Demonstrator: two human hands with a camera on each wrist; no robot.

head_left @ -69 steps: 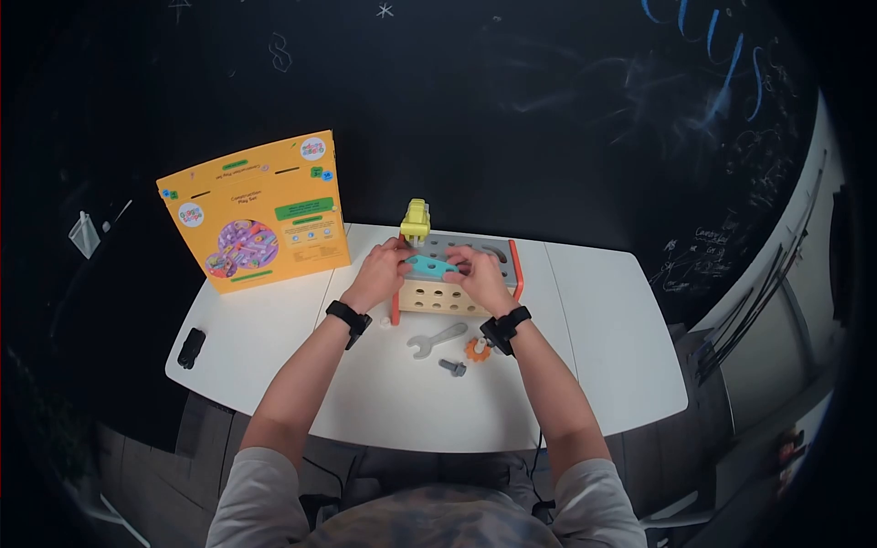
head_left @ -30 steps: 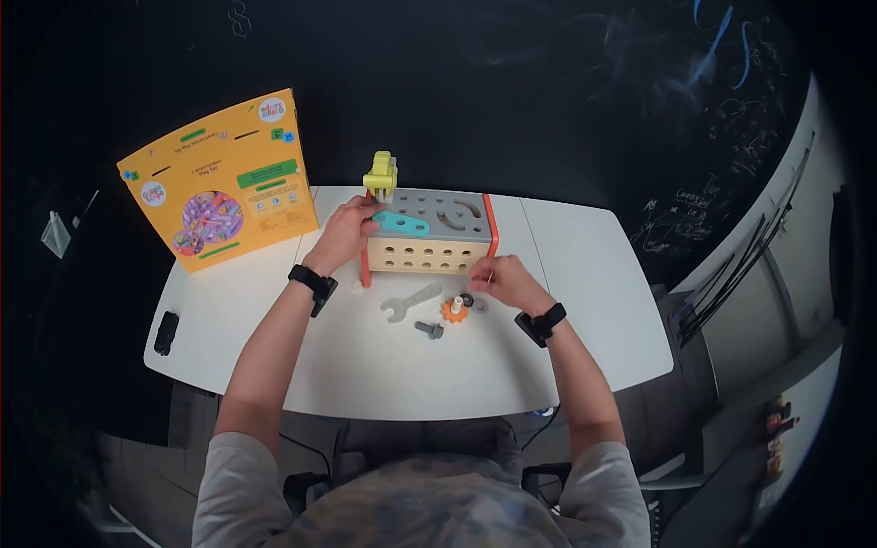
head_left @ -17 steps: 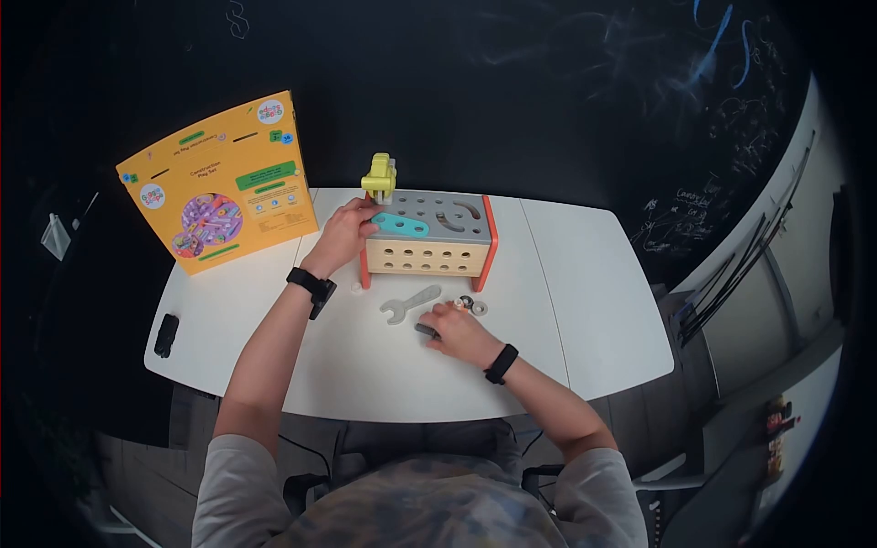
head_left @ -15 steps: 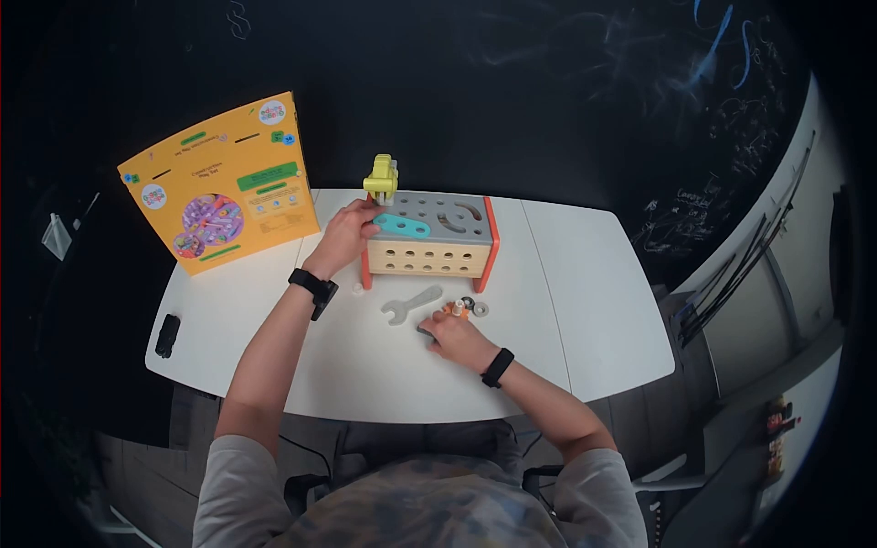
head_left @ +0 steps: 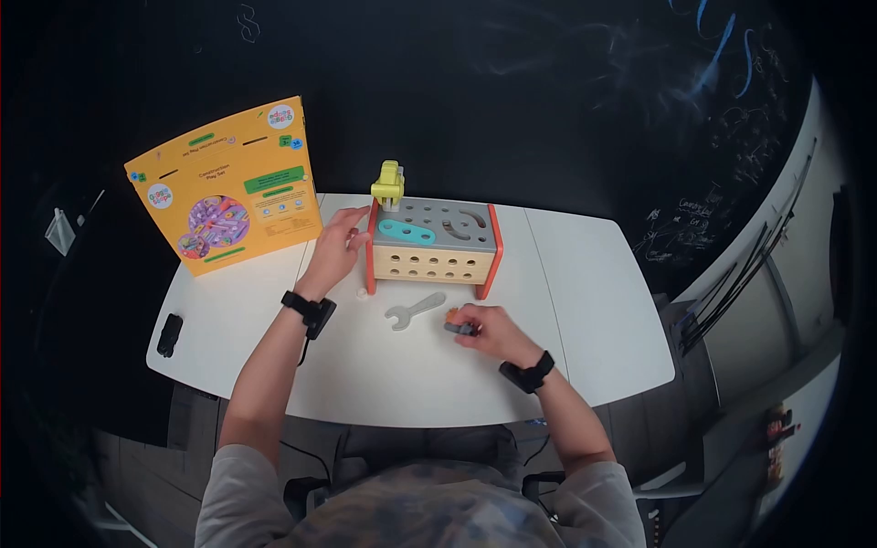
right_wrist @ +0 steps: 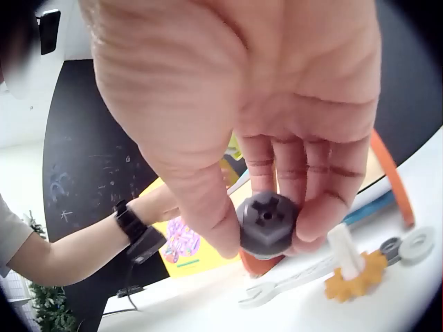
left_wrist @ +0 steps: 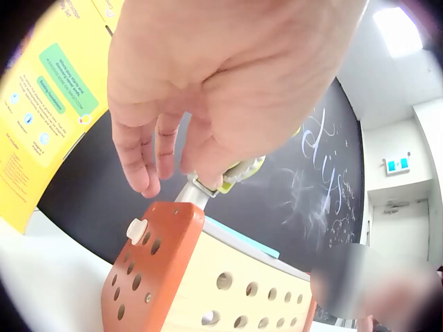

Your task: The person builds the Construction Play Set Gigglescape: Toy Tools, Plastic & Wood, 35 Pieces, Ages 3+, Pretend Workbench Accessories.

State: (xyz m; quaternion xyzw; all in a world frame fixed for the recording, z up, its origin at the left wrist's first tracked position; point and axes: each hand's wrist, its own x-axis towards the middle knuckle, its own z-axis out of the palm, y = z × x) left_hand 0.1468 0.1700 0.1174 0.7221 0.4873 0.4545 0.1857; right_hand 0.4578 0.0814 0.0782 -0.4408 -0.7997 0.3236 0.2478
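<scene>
My right hand [head_left: 499,334] pinches a grey toy bolt [right_wrist: 268,225] by its cross-slotted head, low over the white table. Beside it lie an orange gear with a white peg [right_wrist: 356,277] and a pale grey washer [right_wrist: 417,246]. My left hand [head_left: 336,252] holds nothing, its fingers loosely bent at the left end of the toy workbench [head_left: 423,267]. A teal strip with holes [head_left: 406,232] lies flat along the workbench's grey top. In front of the bench is a grey toy wrench [head_left: 416,311].
An upright yellow box [head_left: 228,183] stands at the back left. A yellow-green toy piece [head_left: 388,183] rises from the bench's back left corner. A small black object [head_left: 169,335] lies at the table's left edge. The blackboard [head_left: 585,119] is behind.
My right hand left the teal strip, reached down to the loose parts and picked up the bolt. My left hand has let go of the strip and moved slightly left.
</scene>
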